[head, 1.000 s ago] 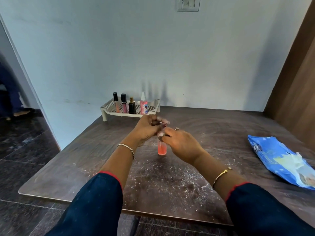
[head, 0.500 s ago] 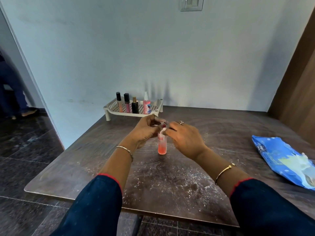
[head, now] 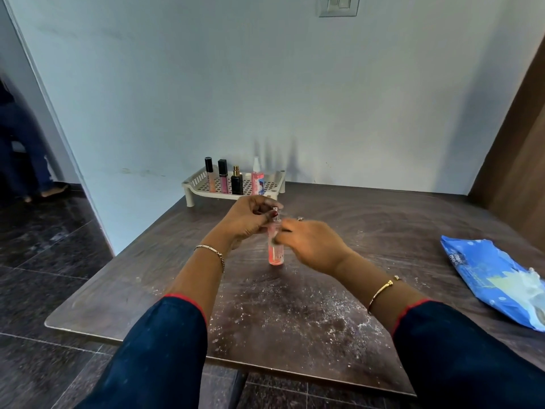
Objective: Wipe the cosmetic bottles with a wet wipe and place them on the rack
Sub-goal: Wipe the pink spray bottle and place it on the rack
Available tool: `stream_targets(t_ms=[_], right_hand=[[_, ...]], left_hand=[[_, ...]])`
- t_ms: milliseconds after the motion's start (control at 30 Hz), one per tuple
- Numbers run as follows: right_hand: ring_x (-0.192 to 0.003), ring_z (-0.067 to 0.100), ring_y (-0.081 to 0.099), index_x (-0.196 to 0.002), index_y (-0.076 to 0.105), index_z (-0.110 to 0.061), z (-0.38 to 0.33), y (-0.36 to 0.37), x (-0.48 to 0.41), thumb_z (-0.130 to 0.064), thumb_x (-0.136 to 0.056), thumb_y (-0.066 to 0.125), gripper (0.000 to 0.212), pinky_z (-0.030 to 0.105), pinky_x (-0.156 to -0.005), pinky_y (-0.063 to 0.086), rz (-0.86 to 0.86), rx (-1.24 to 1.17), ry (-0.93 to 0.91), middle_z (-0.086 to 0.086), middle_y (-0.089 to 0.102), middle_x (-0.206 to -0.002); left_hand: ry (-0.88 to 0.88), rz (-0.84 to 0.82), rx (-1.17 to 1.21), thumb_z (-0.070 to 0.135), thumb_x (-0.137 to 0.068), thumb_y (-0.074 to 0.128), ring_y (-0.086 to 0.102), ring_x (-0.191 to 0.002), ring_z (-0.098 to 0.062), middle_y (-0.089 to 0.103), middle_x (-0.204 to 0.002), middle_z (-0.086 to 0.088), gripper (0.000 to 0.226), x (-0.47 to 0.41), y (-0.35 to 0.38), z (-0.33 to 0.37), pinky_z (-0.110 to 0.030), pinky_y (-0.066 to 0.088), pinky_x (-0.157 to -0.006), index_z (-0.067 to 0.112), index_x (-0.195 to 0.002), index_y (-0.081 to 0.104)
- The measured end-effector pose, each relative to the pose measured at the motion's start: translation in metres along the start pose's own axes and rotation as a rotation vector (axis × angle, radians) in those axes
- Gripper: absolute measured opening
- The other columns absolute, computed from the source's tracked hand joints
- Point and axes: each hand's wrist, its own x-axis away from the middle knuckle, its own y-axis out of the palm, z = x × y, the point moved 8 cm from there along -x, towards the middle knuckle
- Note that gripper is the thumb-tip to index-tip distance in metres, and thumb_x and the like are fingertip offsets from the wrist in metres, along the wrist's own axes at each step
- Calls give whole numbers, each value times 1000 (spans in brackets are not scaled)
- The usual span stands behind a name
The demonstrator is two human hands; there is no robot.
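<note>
Left hand (head: 250, 219): thumb and fingertips pinch the cap end of a slim clear bottle of pink liquid (head: 276, 252). The hold is narrow and sits at the very top of the bottle.

Right hand (head: 312, 246): fingers curl in against the bottle's middle, just below the left hand's pinch. The fingertips are blurred, so I cannot tell whether a wipe lies under them.

The bottle stands upright with its base on the dark brown wooden table (head: 295, 326), directly beneath the two holds. The table surface nearer the person than the grip is speckled with white dust.

Beyond the grip, against the wall, stands a cream perforated plastic rack (head: 194, 184). On it, in a row and upright: a black-capped tube of peach gloss (head: 209, 175), a black-capped tube of pink gloss (head: 223, 178), a black perfume bottle with a gold top (head: 236, 183) and a pink spray bottle with a white nozzle (head: 257, 180).

Well to the right of the grip, a blue soft wet-wipe pack (head: 483, 273) lies flat on the table.
</note>
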Motion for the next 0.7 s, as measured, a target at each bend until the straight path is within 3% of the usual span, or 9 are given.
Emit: stream_targets(t_ms=[133,300,467,600,700], right_hand=[[-66,25,61,-96,68,-12,12,-8,-9,3,-79,66,23,36,-49,53,103,-52,160,7,62,-91],[-71,26,62,-108,64,-11,-10,23,7,3,-77,59,35,38,-51,55,-89,52,15,11,60,-115],[-62,22,59,-97,66,-10,-25,28,16,0,-74,71,25,34,-43,52,-141,106,-91,8,62,-101],[-64,24,61,-94,68,-10,-21,18,11,5,-73,67,26,34,-46,53,-128,60,-89,10,63,-100],[-71,24,63,-102,67,-12,0,1,2,6,-77,62,30,36,-52,56,-42,10,62,10,63,-109]], left_hand=[[-18,-8,22,-2,-88,60,66,-82,-14,67,-91,-10,20,0,-4,-4,-25,59,-69,4,-106,65],[-18,46,64,2,-85,65,65,-80,-13,66,-92,-11,22,0,-9,-8,-22,57,-63,1,-107,66],[-26,48,108,-7,-80,67,70,-74,-8,74,-78,0,21,-1,-5,-10,-21,55,-58,6,-98,68],[-12,-8,115,-3,-83,66,70,-81,-9,75,-86,-3,20,-1,2,-7,-26,59,-69,5,-101,68],[0,-59,146,-1,-84,64,68,-85,-14,72,-94,-9,20,0,7,-5,-29,58,-77,4,-104,67]])
